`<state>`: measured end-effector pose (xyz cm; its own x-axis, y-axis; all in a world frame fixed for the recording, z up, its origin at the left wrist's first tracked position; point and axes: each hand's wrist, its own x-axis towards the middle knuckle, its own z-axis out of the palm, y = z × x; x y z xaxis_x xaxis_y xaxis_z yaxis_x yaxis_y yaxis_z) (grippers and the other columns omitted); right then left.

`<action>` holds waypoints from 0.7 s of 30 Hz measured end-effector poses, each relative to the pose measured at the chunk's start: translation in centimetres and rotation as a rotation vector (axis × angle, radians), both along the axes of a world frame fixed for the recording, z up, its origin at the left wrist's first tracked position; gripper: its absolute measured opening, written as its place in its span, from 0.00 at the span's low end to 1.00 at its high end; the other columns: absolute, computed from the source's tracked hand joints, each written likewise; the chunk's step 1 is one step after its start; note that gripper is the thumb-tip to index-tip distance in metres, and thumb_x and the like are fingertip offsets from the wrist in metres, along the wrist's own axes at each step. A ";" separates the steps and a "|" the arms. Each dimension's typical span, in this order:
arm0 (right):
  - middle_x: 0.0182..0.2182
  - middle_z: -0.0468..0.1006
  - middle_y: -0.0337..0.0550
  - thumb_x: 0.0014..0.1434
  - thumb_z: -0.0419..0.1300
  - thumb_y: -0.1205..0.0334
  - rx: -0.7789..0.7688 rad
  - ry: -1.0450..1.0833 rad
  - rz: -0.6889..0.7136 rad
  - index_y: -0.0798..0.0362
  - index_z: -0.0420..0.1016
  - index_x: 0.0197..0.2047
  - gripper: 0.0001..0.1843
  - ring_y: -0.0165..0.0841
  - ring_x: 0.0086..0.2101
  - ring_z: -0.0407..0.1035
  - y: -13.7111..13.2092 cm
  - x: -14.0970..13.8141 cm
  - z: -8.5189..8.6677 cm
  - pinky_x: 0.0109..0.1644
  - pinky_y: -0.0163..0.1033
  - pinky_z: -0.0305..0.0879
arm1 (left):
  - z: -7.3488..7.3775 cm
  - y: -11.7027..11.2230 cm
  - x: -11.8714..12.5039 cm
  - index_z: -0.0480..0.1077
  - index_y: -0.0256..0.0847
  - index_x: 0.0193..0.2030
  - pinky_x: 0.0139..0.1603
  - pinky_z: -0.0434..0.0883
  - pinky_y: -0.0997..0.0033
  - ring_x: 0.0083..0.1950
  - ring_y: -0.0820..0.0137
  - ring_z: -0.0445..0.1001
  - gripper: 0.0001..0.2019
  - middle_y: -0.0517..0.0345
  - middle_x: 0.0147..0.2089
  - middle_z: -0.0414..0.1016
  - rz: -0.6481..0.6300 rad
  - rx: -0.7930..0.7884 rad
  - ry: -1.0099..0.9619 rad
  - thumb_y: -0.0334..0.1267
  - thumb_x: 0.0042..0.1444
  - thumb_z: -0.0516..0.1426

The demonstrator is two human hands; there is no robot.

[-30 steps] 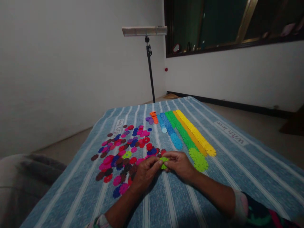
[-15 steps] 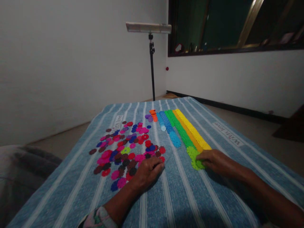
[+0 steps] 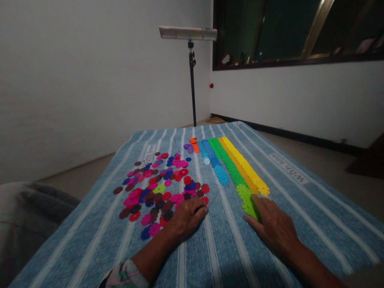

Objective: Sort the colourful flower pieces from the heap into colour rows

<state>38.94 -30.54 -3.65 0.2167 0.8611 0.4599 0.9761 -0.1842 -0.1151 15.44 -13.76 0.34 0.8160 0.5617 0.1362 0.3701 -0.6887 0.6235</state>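
Observation:
On a blue striped cloth (image 3: 228,248) lie rows of joined plastic discs: yellow (image 3: 246,170), orange, green (image 3: 228,164) and blue (image 3: 214,164). My right hand (image 3: 271,226) lies flat with fingers stretched, its fingertips on the lime-green discs (image 3: 246,198) at the near end of the green row. My left hand (image 3: 187,218) rests loosely curled on the cloth at the near right edge of a loose scatter of pink, red, brown and blue discs (image 3: 159,188). A single lime disc (image 3: 159,189) lies in that scatter.
A light on a black tripod stand (image 3: 192,80) rises behind the cloth's far edge. White walls meet at the corner behind it, with a dark window (image 3: 294,28) at the upper right. A grey cushion or fabric (image 3: 27,224) lies at the left.
Both hands held a lime disc together a second ago. My right hand then carried it right to the lime end of the green row and now lies flat there. My left hand lowered onto the cloth.

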 end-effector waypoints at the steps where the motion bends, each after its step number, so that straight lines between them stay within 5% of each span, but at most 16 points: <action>1: 0.44 0.76 0.54 0.63 0.58 0.49 0.012 -0.025 -0.023 0.53 0.62 0.60 0.27 0.48 0.42 0.71 0.2 -0.3 -0.2 0.42 0.47 0.68 | 0.0 0.0 0.0 0.69 0.38 0.28 0.36 0.63 0.73 0.32 0.71 0.70 0.14 0.58 0.29 0.70 0.000 0.001 0.003 0.39 0.61 0.49; 14: 0.37 0.73 0.52 0.67 0.53 0.55 0.029 -0.197 -0.111 0.57 0.68 0.51 0.16 0.44 0.38 0.69 2.1 -1.0 -0.5 0.35 0.42 0.67 | 0.2 -0.2 0.0 0.69 0.38 0.29 0.36 0.63 0.73 0.33 0.72 0.69 0.12 0.59 0.29 0.70 -0.001 -0.019 0.000 0.37 0.60 0.49; 21: 0.36 0.73 0.51 0.71 0.41 0.47 0.120 -0.222 -0.027 0.57 0.68 0.49 0.24 0.41 0.36 0.70 2.5 0.1 -1.1 0.36 0.41 0.67 | -0.2 -0.1 0.0 0.68 0.38 0.28 0.36 0.62 0.75 0.33 0.73 0.68 0.11 0.60 0.29 0.69 -0.001 -0.008 0.015 0.35 0.59 0.49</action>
<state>39.01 -28.00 -4.73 0.1211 0.7925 0.5977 0.9749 -0.2083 0.0787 15.40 -13.86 0.16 0.8185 0.5619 0.1193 0.3788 -0.6841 0.6234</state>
